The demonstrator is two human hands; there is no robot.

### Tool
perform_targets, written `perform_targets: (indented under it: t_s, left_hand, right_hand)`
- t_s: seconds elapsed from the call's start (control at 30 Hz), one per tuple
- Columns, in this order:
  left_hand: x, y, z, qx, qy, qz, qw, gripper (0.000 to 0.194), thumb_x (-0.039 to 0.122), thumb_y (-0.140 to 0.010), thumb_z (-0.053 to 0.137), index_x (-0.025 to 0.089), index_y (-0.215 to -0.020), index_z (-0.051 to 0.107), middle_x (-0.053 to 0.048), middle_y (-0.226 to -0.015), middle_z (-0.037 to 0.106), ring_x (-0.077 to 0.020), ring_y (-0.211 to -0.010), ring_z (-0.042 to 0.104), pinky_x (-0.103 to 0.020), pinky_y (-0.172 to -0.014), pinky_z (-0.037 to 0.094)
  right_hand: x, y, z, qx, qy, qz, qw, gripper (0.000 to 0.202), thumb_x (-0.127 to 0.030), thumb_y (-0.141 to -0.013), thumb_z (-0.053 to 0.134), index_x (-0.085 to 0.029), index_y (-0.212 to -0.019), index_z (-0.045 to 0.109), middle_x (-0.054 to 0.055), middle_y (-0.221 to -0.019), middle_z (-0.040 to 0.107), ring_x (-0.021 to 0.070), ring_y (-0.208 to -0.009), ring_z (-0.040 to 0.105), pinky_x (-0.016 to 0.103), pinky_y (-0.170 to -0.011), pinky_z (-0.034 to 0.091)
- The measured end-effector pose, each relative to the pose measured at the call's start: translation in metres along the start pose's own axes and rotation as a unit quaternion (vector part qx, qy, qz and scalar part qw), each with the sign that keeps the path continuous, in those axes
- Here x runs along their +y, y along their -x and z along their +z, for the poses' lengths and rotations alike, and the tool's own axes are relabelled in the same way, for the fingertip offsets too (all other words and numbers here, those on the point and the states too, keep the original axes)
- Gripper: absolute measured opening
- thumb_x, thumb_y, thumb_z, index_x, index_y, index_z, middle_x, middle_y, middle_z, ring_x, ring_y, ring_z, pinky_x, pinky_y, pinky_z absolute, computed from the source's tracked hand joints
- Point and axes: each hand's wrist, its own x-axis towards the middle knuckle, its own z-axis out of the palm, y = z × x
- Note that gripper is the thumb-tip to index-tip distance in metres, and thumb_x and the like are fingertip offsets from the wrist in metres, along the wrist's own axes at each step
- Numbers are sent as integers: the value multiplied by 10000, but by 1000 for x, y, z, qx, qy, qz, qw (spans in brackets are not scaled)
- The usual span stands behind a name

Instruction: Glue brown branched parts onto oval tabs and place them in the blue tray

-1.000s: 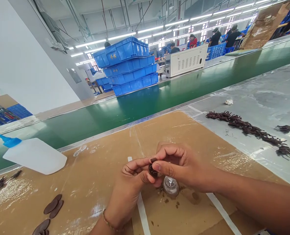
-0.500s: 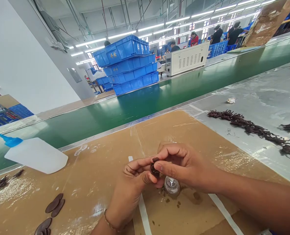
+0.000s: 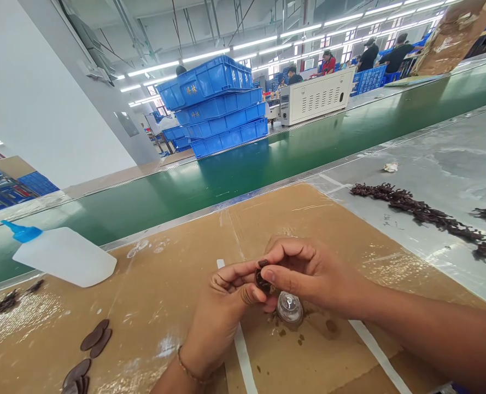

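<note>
Toward six o'clock of the view, a dark brown disc (image 3: 261, 283) is being held: it's pinched hard between the fingers and thumb of the left hand (image 3: 222, 303), and clamped too by the right hand (image 3: 314, 273), its thumb laid over the face! A small dark piece (image 3: 263, 263) is seen at the top edge. From the disc, a small clear container (image 3: 290, 308) is spotted at four o'clock; at nine, a white bottle (image 3: 68, 257) is laid flat; toward two, dark stringy pieces (image 3: 419, 210) are lined up.

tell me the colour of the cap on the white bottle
Bright blue; the cap shows in the head view.
</note>
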Motion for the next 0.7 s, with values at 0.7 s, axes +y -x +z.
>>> perform_targets:
  t_s: [0.7]
  left_hand:
    - [-2, 0, -2, -15, -13, 8, 1000, 340, 293, -664, 859, 203, -974, 753, -31, -721, 712, -105, -606, 641, -194, -642, 531]
  right_hand:
    - [2, -1, -3, -1, -16, 8, 1000, 249, -372, -845, 706, -165, -846, 568, 2, -771, 679, 101, -621, 670, 222, -601, 552]
